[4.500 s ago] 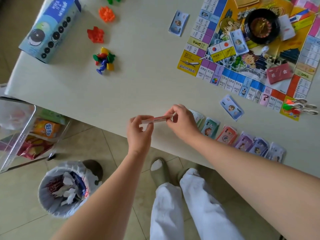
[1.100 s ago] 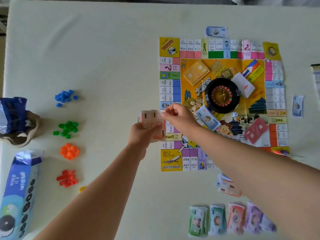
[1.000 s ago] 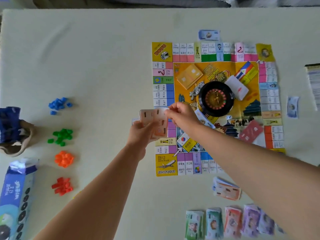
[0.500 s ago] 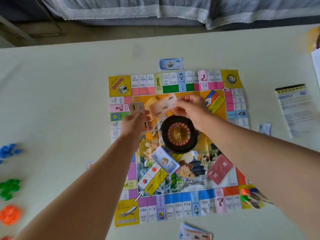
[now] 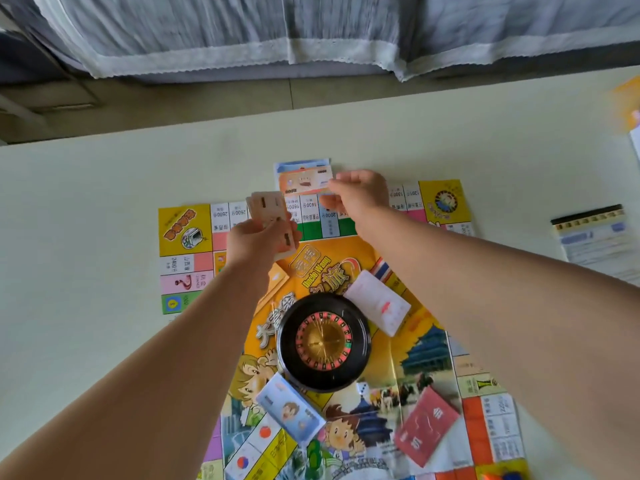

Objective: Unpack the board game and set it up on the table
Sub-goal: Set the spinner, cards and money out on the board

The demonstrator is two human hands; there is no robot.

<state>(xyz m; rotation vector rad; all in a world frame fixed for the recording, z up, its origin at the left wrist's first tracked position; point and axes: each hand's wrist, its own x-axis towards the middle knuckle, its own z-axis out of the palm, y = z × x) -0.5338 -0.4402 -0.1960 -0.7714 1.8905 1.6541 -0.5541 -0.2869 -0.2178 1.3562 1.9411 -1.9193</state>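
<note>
Banknote (image 5: 304,181), orange, apparently picture-printed, pinched by right hand (image 5: 360,197).

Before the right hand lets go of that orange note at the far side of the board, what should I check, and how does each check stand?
1. Right hand pinches one orange note: ok.
2. Orange note overlaps the blue note lying past the far edge of the board: ok.
3. Orange note already resting on the table: cannot tell.
4. Left hand grips the stack of notes: ok.
5. Roulette wheel apart from both hands: ok.
</note>
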